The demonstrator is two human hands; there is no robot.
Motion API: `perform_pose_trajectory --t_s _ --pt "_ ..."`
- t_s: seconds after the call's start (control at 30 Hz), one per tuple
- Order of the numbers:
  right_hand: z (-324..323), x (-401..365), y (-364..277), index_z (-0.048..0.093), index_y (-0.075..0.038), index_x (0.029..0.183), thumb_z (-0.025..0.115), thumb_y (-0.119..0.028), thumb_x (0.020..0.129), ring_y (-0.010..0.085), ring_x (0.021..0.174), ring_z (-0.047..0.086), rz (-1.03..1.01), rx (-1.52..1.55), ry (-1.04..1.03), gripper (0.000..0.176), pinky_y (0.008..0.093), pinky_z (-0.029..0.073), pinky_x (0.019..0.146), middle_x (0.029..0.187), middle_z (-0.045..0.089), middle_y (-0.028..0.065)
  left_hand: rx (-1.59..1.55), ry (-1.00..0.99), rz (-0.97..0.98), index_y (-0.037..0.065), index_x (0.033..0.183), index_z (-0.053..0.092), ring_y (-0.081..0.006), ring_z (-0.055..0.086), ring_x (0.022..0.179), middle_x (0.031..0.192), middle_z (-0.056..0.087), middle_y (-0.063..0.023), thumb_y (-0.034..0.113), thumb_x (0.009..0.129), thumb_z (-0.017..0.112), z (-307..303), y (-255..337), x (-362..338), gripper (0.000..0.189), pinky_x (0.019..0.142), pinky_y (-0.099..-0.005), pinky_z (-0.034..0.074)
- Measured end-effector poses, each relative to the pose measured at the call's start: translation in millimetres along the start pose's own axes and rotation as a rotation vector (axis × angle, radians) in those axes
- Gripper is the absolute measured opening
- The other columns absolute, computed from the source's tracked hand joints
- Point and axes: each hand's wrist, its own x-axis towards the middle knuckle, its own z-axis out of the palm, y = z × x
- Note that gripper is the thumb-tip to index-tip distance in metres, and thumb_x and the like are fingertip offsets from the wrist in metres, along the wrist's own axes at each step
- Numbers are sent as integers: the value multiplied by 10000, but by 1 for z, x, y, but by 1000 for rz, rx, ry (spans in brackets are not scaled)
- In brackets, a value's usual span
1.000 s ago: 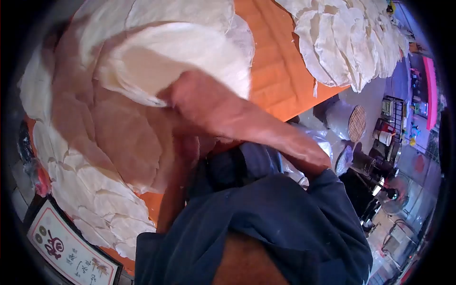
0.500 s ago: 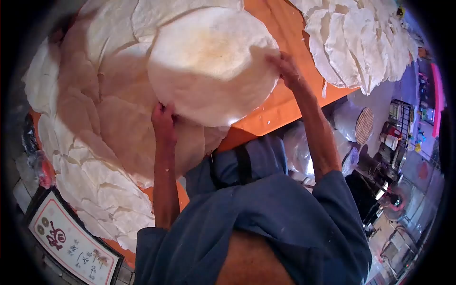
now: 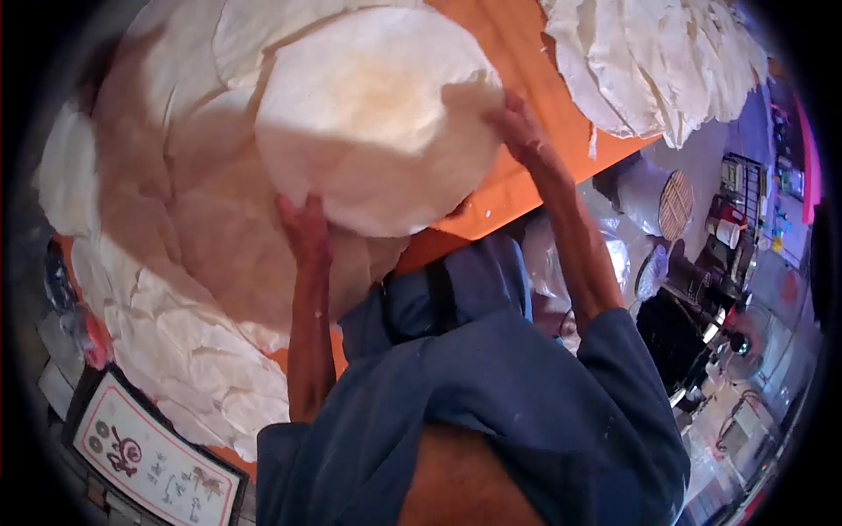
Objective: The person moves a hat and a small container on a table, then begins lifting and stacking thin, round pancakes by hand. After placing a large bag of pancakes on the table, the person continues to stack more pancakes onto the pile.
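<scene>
A large round, flat white sheet (image 3: pixel 377 105) with a faint tan patch in its middle is held between my two hands. My left hand (image 3: pixel 305 230) grips its lower left edge, the thumb and fingers at the rim. At the right edge, my right hand (image 3: pixel 519 131) holds the rim with its fingers. Beneath and to the left lie many overlapping thin white sheets (image 3: pixel 202 167), partly in shadow. The sheet in my hands hides some of these. Part of the orange surface (image 3: pixel 504 197) shows under my right hand.
Another pile of thin white sheets (image 3: pixel 653 61) is at the upper right. A framed sign with writing (image 3: pixel 158 460) stands at the lower left. To the right are a round woven item (image 3: pixel 675 205), clear plastic (image 3: pixel 561 259) and a wire rack (image 3: pixel 744 188).
The round sheet and both hands have shifted slightly to the left in view. The sheet remains held at both edges. The framed sign appears a little further right.
</scene>
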Motion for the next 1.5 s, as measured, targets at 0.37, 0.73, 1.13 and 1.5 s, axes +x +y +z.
perform_pose_trajectory --t_s 0.37,0.73,1.13,1.5 --pt "35 -44 -123 632 19 1113 703 -98 860 167 920 651 -268 -354 388 288 309 532 812 1018 696 83 -166 -52 76 -40 1199 467 -200 564 1043 1162 576 -134 41 918 596 30 51 -25 320 895 -332 488" --pt "-121 -86 1 635 38 1140 703 -211 836 163 894 627 6 -125 640 399 295 491 807 1005 677 74 532 55 515 40 1090 620 -242 647 820 885 649 -112 138 805 723 49 74 46 319 724 -361 531" --pt "-121 -82 10 643 32 1138 671 -219 850 161 889 636 -19 -41 632 382 282 491 825 999 682 65 588 86 127 31 861 671 -240 633 703 842 674 -137 181 714 791 -20 105 307 242 585 -376 499" --pt "-119 -81 6 648 26 1154 717 -191 810 161 846 646 5 -42 685 413 290 507 796 987 693 65 -414 -273 135 24 953 661 -139 602 777 902 665 -56 51 839 657 57 302 194 117 645 -253 470"
